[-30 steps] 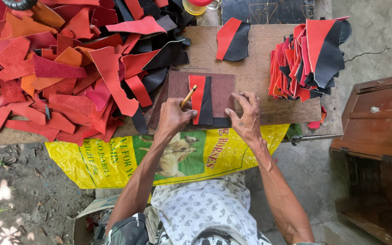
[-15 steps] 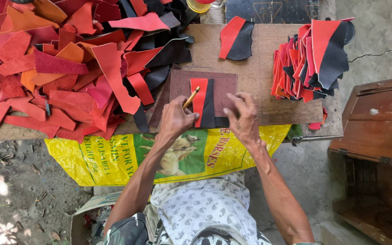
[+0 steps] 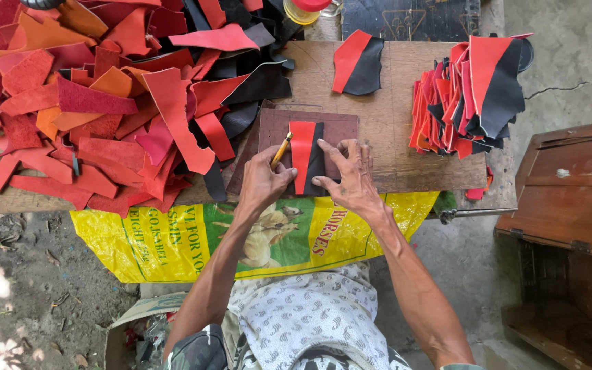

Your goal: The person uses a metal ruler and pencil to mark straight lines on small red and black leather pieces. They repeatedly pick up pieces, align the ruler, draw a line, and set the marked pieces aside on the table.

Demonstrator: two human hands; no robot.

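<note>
both hands [image 3: 310, 179] stay pressed on red piece [image 3: 302, 154]

A wooden workbench [image 3: 405, 144] of bare planks carries all the material. A large loose heap of red, orange and black scraps [image 3: 104, 103] covers its left half. A brown cutting board [image 3: 337, 127] lies at the near centre edge, bearing 1 red strip beside 1 black piece. A joined red-and-black piece [image 3: 358, 62] lies at the far centre. A stack of red and black cut pieces [image 3: 467, 96] occupies the right end. A yellow printed sack [image 3: 173, 240] hangs from the near edge.
</note>
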